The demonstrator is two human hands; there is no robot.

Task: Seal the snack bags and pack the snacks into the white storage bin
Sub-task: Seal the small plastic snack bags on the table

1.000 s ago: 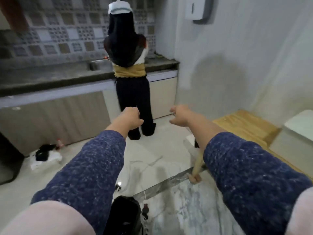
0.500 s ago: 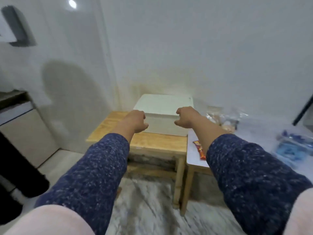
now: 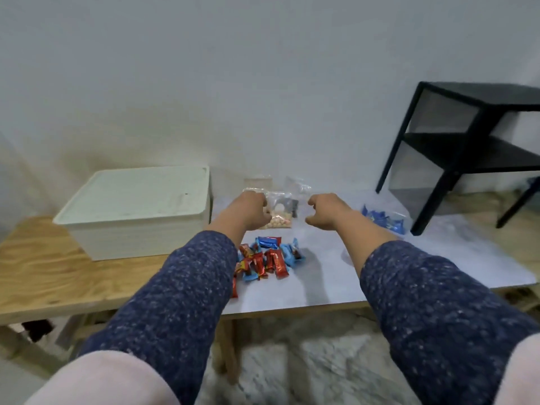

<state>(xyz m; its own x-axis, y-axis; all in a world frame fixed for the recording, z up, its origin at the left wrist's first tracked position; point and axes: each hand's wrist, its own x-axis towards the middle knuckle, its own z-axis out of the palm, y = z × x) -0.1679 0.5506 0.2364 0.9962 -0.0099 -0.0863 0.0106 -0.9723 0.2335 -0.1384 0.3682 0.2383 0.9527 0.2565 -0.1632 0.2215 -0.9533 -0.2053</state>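
Observation:
The white storage bin [image 3: 137, 226] stands with its lid on, on a wooden table [image 3: 58, 276] at the left. Clear snack bags [image 3: 279, 219] lie at the back of the pale grey table [image 3: 327, 282]; one holds small pale round snacks. A heap of red and blue wrapped snacks [image 3: 268, 261] lies nearer to me. Another clear bag of blue wrapped snacks [image 3: 382, 222] sits to the right. My left hand [image 3: 251, 210] hovers curled just left of the clear bags, holding nothing. My right hand [image 3: 328, 213] hovers just right of them, fingers loosely apart and holding nothing.
A black metal shelf unit [image 3: 467, 147] stands on the right end of the grey table, close behind the blue snack bag. A white wall runs behind both tables. Marble-patterned floor shows below the table edge.
My view has swung right from the kitchen counter and another person to the two tables. Both arms stay stretched forward; my right hand has loosened from a fist.

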